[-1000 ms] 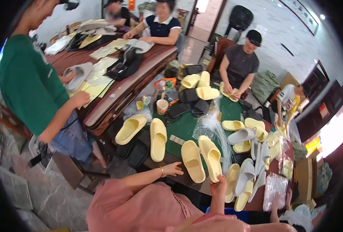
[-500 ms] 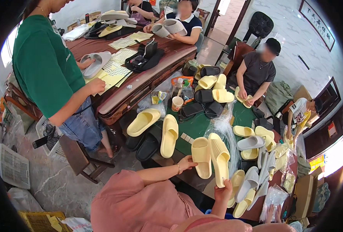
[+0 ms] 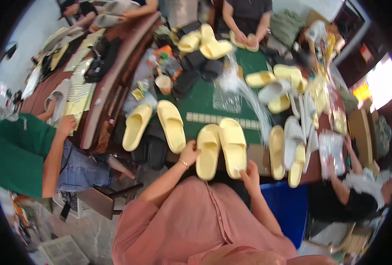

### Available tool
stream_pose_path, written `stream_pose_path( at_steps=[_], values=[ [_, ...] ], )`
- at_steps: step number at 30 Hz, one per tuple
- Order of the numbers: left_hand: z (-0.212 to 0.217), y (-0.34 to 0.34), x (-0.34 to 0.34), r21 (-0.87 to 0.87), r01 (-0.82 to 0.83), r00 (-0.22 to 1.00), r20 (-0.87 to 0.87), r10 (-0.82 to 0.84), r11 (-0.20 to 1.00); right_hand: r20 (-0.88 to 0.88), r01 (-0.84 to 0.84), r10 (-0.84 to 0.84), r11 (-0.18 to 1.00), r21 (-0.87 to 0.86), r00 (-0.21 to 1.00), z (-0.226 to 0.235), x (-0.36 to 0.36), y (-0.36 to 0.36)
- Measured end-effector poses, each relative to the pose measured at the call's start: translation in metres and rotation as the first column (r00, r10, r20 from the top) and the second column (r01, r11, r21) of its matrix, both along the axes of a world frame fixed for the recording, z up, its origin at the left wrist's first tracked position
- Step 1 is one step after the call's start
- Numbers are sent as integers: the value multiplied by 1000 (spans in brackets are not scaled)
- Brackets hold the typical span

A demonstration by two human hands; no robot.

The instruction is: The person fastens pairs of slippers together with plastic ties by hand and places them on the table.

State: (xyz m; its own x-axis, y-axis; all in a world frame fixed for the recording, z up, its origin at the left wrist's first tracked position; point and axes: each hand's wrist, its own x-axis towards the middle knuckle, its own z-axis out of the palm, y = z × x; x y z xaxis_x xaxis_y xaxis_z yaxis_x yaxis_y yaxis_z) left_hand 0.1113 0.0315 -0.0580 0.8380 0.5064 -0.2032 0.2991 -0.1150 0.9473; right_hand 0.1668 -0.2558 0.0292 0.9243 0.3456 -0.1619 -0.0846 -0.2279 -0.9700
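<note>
A pair of pale yellow slide slippers stands side by side in front of me, toes pointing away. My left hand [image 3: 190,153] is closed on the outer side of the left yellow slipper [image 3: 207,154]. The heel of the right yellow slipper [image 3: 233,145] is pinched in my right hand [image 3: 250,176]. To the left, another yellow slipper [image 3: 137,126] and its mate [image 3: 171,128] lie on the table edge above black slippers [image 3: 156,148]. Beyond my pair, a row of small pale labels [image 3: 222,121] lies on the green table mat [image 3: 191,104].
Grey slippers [image 3: 293,143] and more yellow ones [image 3: 276,150] crowd the right side, beside clear plastic bags [image 3: 330,152]. A paper cup [image 3: 163,84] stands at the back left. A blue bin [image 3: 286,207] sits below the table. Co-workers [image 3: 249,17] handle slippers around it.
My view has swung to the right and down. The held pair now sits more level, its slippers closer together. A person at the right with plastic bags shows more fully.
</note>
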Motion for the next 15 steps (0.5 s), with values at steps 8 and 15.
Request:
stream_pose_path(
  at_steps=[8, 15],
  values=[
    [6, 1, -3, 509, 97, 995, -46, -86, 856, 142, -69, 131, 924, -376, 981, -50, 22, 9],
    [29, -19, -18, 324, 174, 975, -186, -118, 930, -173, -239, 188, 905, -353, 967, -11, 6, 25]
  ],
)
